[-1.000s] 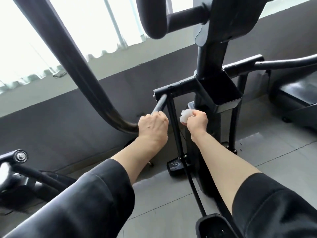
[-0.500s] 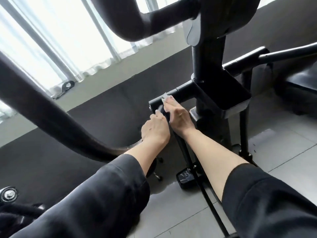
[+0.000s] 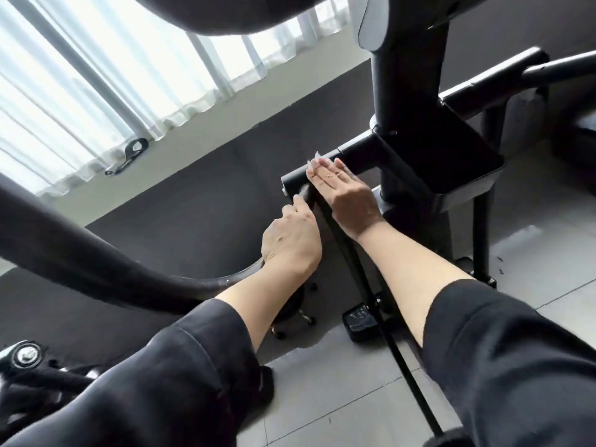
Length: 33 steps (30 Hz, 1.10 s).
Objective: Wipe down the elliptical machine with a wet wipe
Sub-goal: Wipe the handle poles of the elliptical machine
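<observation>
Pressing flat with straight fingers, the right hand [image 3: 346, 196] holds the soft, thin wet wipe [image 3: 312, 162] on the hard black bar [image 3: 325, 166]. The left hand [image 3: 292, 237] grips the pole below, steadying it.

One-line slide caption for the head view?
Right hand presses a wet wipe flat on the elliptical's crossbar; left hand steadies the frame.

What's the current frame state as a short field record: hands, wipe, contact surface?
right hand: fingers straight, pressing flat on the wipe
white wet wipe: mostly hidden under the fingers, edge showing at the fingertips
contact surface: black horizontal crossbar of the elliptical
left hand: curled round the dark curved handlebar tube
floor: grey tiles
</observation>
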Each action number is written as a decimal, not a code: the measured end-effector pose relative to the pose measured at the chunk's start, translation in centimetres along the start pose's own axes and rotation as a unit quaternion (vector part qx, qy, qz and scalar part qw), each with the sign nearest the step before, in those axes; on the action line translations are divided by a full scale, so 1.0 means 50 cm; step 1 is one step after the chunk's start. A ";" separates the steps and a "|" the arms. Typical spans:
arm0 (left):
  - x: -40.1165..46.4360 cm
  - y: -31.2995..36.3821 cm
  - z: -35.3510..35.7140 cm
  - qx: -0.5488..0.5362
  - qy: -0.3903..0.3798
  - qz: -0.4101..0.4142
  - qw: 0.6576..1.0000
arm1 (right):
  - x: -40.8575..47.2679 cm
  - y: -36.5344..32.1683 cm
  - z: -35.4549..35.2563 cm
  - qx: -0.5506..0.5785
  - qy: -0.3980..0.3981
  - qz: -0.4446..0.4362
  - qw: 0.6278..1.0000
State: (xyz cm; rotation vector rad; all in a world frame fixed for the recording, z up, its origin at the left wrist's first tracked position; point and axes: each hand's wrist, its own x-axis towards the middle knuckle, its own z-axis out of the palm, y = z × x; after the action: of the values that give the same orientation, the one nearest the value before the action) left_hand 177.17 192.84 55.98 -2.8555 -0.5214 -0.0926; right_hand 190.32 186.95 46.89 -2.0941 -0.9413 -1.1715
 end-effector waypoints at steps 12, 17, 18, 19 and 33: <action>0.006 -0.001 0.007 -0.004 0.009 -0.018 1.000 | 0.102 -0.028 -0.042 0.090 -0.209 0.035 0.973; 0.003 0.002 0.008 -0.014 0.017 -0.019 1.000 | 0.092 0.081 -0.055 -0.035 -0.101 0.179 0.978; 0.003 0.003 0.008 -0.012 0.016 -0.017 1.000 | 0.096 0.061 -0.047 -0.032 -0.110 0.194 0.974; 0.003 0.003 0.008 -0.012 0.015 -0.016 1.000 | 0.105 0.031 -0.039 -0.015 -0.129 0.183 0.974; 0.000 0.001 0.013 -0.003 0.033 0.002 0.999 | -0.078 -0.010 -0.028 0.096 0.095 0.343 0.929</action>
State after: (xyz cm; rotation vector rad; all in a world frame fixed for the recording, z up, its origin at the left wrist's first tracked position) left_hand 177.19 192.98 55.32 -2.8483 -0.5028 -0.1867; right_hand 187.80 185.03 44.16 -1.8658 -0.1769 -0.8424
